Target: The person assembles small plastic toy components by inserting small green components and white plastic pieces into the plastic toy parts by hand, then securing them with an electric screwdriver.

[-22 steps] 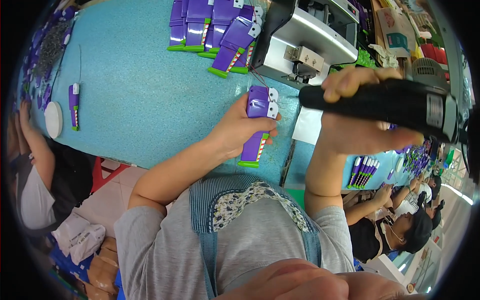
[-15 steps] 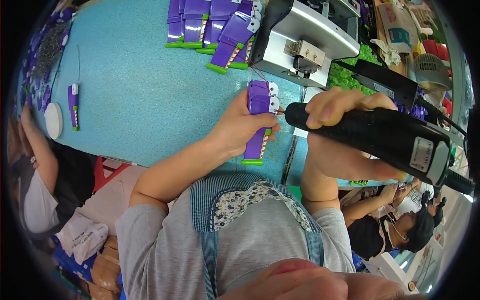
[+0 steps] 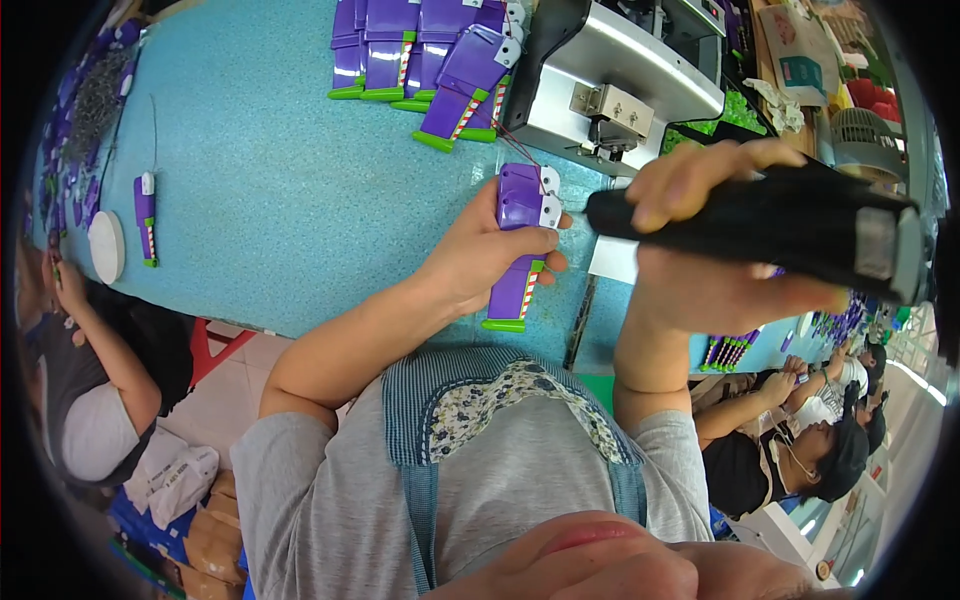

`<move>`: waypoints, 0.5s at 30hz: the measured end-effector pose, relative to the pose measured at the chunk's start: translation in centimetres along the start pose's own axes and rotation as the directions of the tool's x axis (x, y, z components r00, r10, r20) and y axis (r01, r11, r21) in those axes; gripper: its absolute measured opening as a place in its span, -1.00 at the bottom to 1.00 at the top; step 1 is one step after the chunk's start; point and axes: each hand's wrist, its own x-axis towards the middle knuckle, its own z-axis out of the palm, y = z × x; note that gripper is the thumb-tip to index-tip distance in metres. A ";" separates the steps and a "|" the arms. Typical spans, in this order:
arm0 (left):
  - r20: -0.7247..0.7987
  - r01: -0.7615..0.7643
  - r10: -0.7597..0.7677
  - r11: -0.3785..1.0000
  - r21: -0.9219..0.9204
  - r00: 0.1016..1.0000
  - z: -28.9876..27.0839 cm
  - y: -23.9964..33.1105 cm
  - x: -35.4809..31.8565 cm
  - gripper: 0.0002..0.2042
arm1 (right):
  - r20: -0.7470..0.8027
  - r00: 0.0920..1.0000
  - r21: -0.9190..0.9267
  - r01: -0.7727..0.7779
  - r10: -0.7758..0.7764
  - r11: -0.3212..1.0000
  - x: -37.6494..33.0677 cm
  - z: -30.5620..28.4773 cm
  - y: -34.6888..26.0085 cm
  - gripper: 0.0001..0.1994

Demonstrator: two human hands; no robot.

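Observation:
My left hand is closed around a purple plastic toy part with a white, holed end piece, a green foot and a red-and-white striped edge. Thin red wires run up from its white end. In my right hand is a black electric screwdriver, blurred by motion. Its nose points left toward the white end piece, a short gap away from it. Beyond my left hand, similar purple parts lie in an overlapping pile.
A silver-and-black machine stands at the back right, with green pieces beside it. Far left on the blue table are one purple part and a white round lid. Other people sit at both sides.
My right hand has drawn the screwdriver back to the right, off the white end piece. My left hand holds the purple part in nearly the same place.

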 end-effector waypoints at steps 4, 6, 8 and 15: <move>0.064 0.018 -0.021 0.999 0.044 0.998 -0.1 -0.4 0.0 -0.52 | 0.077 0.976 -0.060 0.209 -0.204 0.976 3.5 -2.6 0.0 -0.07; 0.077 0.024 -0.030 0.997 0.074 0.997 0.2 -0.4 -0.2 -0.53 | 0.080 0.984 0.029 0.158 -0.160 0.987 3.5 -3.0 1.0 -0.08; 0.082 0.024 -0.032 0.995 0.098 0.996 0.4 -0.4 -0.2 -0.54 | -0.028 0.992 -0.017 0.124 -0.125 0.992 2.2 -1.4 0.5 -0.10; 0.121 0.033 -0.057 0.982 0.187 0.991 1.0 -0.6 -0.5 -0.50 | -0.037 0.995 -0.063 0.090 -0.092 0.994 -0.5 1.2 0.4 -0.07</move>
